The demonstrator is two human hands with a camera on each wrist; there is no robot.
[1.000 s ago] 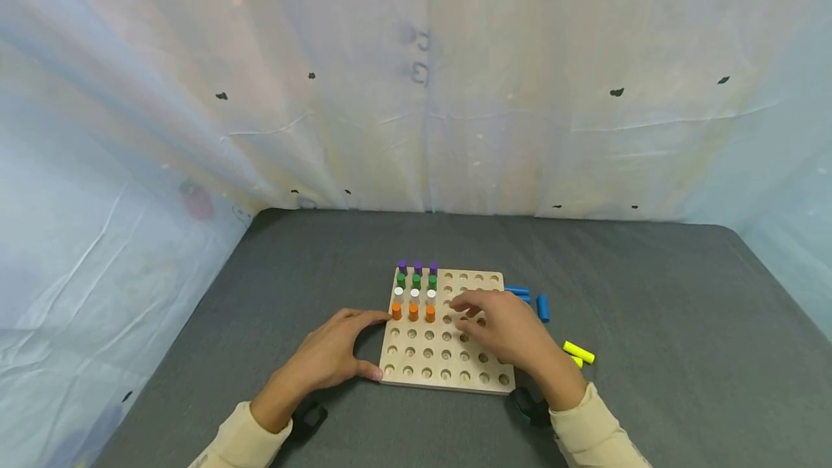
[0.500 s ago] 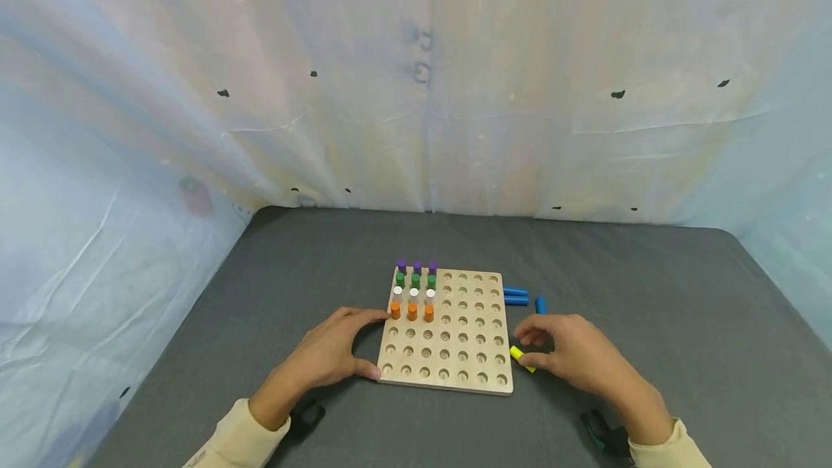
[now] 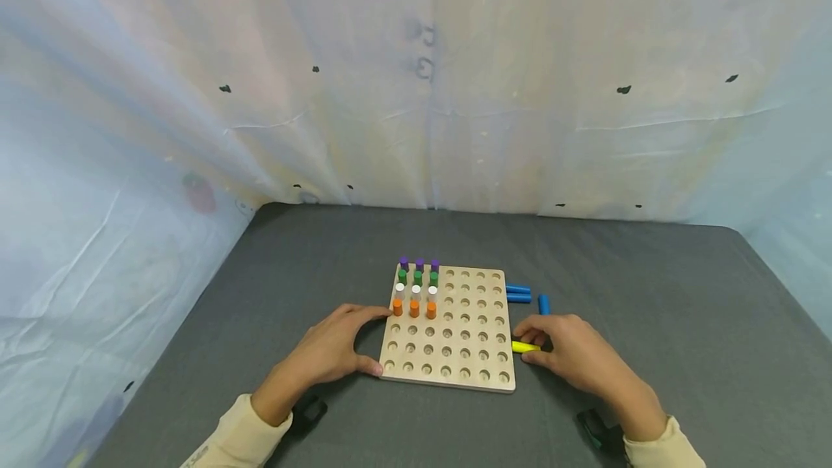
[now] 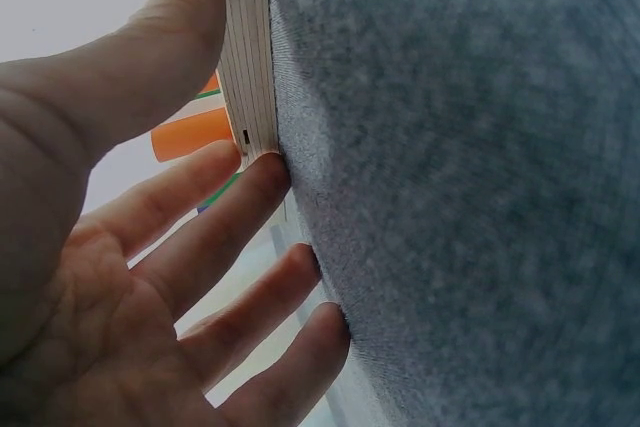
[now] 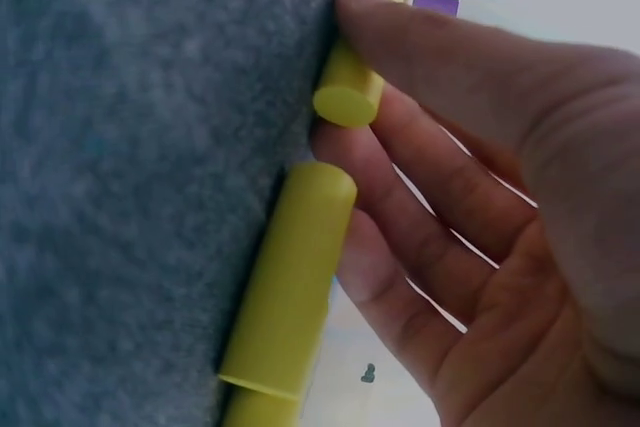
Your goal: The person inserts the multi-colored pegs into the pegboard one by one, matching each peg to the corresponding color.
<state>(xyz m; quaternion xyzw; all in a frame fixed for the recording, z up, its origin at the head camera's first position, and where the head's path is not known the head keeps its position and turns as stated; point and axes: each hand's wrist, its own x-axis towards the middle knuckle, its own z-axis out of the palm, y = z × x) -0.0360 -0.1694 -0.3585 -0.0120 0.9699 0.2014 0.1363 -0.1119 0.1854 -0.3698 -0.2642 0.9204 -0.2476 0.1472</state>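
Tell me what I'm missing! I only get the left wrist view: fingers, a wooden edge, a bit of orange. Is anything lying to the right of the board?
Observer: Yes, three blue pegs lie on the table there.
Operator: Ooh! And what's the right grip doing?
Observer: It pinches a yellow peg beside the board.
Operator: Is that the only yellow one?
Observer: No, the right wrist view shows another yellow peg lying nearby.

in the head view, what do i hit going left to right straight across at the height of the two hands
Left hand → wooden pegboard → yellow peg → right hand.
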